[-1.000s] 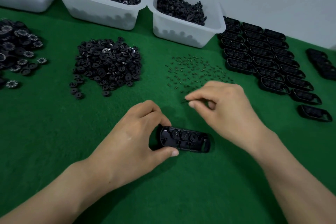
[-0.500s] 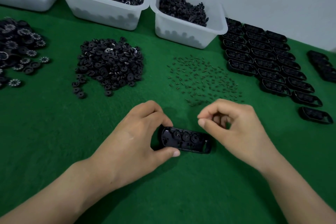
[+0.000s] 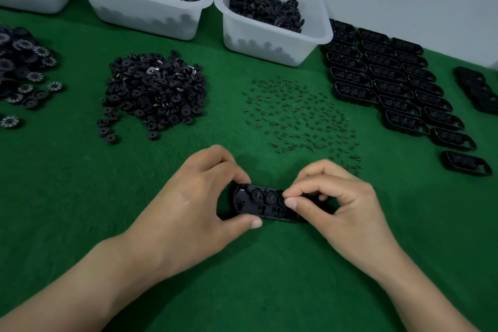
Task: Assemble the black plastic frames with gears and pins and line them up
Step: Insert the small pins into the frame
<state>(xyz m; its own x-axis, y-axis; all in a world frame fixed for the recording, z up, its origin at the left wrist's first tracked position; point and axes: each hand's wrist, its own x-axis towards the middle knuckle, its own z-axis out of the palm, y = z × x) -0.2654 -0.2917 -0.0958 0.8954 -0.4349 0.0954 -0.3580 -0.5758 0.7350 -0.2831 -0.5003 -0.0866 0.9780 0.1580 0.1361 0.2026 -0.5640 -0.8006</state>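
A black plastic frame (image 3: pixel 258 203) with gears seated in it lies on the green felt in front of me. My left hand (image 3: pixel 194 205) grips its left end between thumb and fingers. My right hand (image 3: pixel 339 202) pinches a small pin between thumb and forefinger, right over the frame's right part, and hides that end. Loose pins (image 3: pixel 304 113) lie scattered behind the frame. A heap of black gears (image 3: pixel 156 91) sits to the back left. Finished frames (image 3: pixel 393 83) stand lined up in rows at the right.
Two white bins (image 3: pixel 140 11) (image 3: pixel 272 40) of black parts stand along the back, with a third at the far left. More toothed gears (image 3: pixel 24 70) lie at the left edge. A further stack of frames (image 3: pixel 477 91) sits at the far right. Green felt (image 3: pixel 242 277) covers the table.
My right hand left the pin scatter and came down to the frame's right part with a pin pinched. My left hand stayed on the frame.
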